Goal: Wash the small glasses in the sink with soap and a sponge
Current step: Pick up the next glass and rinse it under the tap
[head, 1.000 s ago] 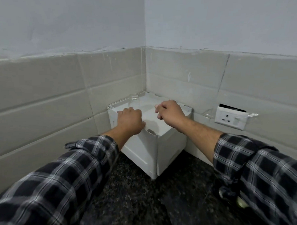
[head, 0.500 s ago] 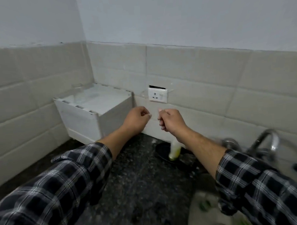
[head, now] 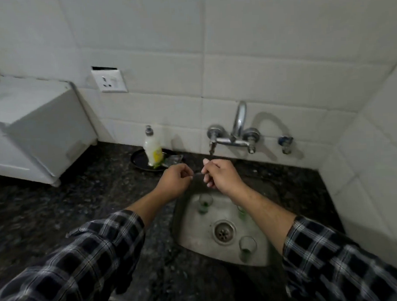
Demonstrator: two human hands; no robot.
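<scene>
Small glasses [head: 205, 202] newly in view, both loosely curled hands [head: 175, 179] over sink [head: 261, 259]

White box [head: 32, 125] left on dark counter [head: 58, 202]; wall socket [head: 109, 81]; tap [head: 232, 135]; possibly black tray [head: 136, 161].

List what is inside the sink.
The sink holds three small glasses with green bases: one at the back, one near the drain, one partly hidden by the right forearm. No sponge shows there.

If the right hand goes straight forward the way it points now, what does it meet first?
Probably the tap on the tiled wall: the right hand points up and away over the sink. Depth is unclear, so this is a guess.
</scene>
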